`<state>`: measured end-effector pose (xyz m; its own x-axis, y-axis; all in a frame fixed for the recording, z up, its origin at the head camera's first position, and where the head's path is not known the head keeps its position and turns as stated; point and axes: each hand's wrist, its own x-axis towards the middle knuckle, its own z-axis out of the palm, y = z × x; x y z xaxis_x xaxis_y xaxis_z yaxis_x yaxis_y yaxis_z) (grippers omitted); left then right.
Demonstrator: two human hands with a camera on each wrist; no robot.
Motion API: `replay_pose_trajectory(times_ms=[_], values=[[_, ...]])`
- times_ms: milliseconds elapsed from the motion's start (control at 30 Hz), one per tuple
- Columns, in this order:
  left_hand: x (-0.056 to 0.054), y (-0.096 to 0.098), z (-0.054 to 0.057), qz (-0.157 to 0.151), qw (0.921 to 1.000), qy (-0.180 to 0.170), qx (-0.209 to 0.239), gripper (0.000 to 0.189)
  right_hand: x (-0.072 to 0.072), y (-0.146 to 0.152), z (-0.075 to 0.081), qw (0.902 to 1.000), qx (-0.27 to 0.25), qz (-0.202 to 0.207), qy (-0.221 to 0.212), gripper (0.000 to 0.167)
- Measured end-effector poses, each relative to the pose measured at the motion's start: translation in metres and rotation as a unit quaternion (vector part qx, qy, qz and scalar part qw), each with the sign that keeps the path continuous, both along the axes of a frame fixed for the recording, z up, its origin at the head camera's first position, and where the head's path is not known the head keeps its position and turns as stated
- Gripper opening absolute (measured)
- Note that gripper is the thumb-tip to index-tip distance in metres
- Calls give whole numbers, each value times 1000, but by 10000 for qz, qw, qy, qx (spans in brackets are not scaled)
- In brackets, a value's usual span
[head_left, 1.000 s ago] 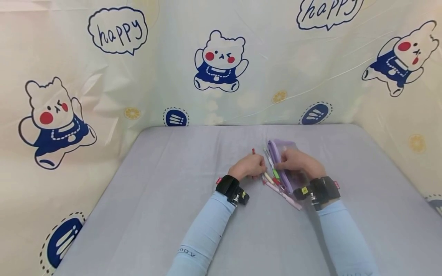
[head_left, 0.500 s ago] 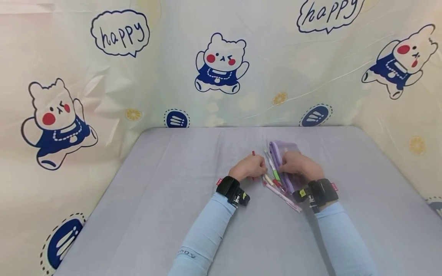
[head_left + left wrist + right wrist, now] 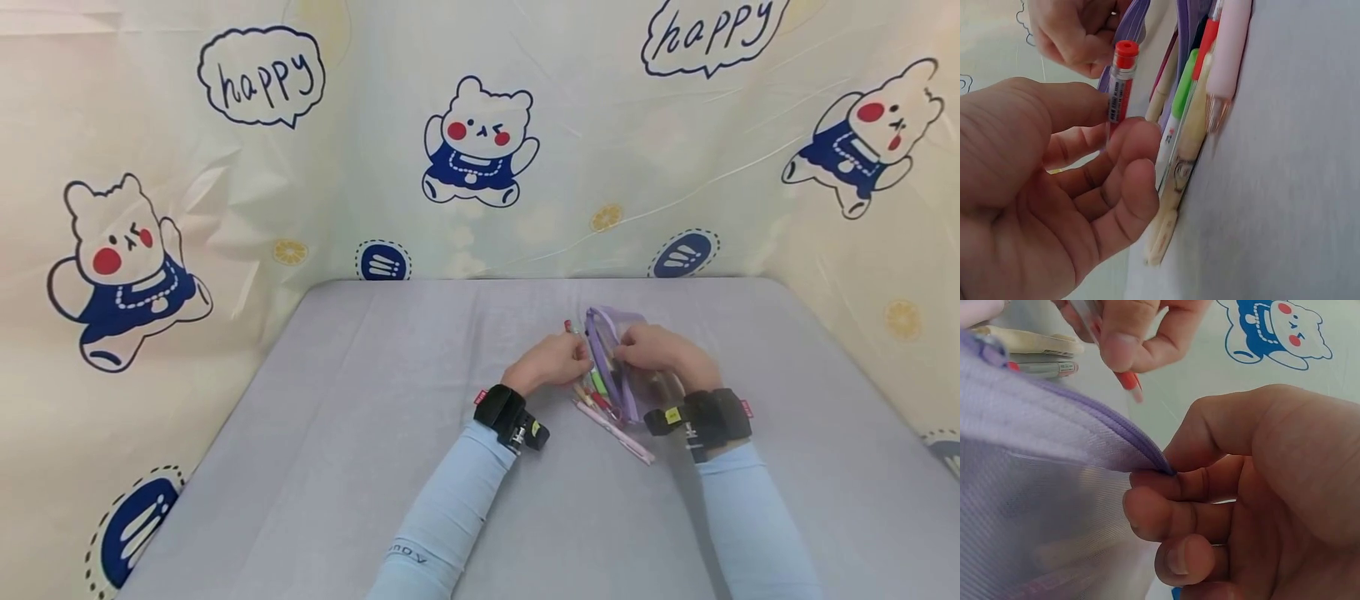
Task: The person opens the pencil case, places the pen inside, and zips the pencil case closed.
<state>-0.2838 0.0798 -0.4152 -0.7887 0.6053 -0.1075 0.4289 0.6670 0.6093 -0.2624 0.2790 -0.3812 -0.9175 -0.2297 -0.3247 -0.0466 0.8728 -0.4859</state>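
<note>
My left hand [image 3: 557,358] pinches a clear-barrelled pen with red ends [image 3: 1124,81] between thumb and fingers, just left of a purple mesh pencil case [image 3: 1035,425]. My right hand [image 3: 658,350] pinches the case's zipped edge between thumb and forefinger, and the case's mouth gapes toward the left hand. Pens show faintly through the mesh. Beside the case's near edge lie a pen with a green part [image 3: 1184,87], a beige pen [image 3: 1192,137], a red-and-clear pen [image 3: 602,402] and a pink pen [image 3: 617,432].
A grey cloth covers the table [image 3: 337,467]. Behind it hangs a patterned curtain [image 3: 570,133] with cartoon bears. Cameras are strapped to both wrists, the right wrist camera [image 3: 663,419] close to the pencil case's near end.
My left hand has moved slightly right with the red pen, closer to the pencil case. My right hand has drawn its edge of the case a little right, and the mouth gapes wider.
</note>
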Motion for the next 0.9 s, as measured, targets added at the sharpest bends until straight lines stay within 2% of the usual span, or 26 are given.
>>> replay_pose_trajectory(times_ms=[433,600,900], values=[[-2,15,-5,-154,9992,-65,370,12,-2,0,5,10000,24,92,4,24],[-4,22,-6,-368,9984,107,407,12,-3,1,3,9998,-22,183,63,24],[-3,26,-3,-861,9951,57,475,29,-1,7,4,9999,-139,64,26,28]])
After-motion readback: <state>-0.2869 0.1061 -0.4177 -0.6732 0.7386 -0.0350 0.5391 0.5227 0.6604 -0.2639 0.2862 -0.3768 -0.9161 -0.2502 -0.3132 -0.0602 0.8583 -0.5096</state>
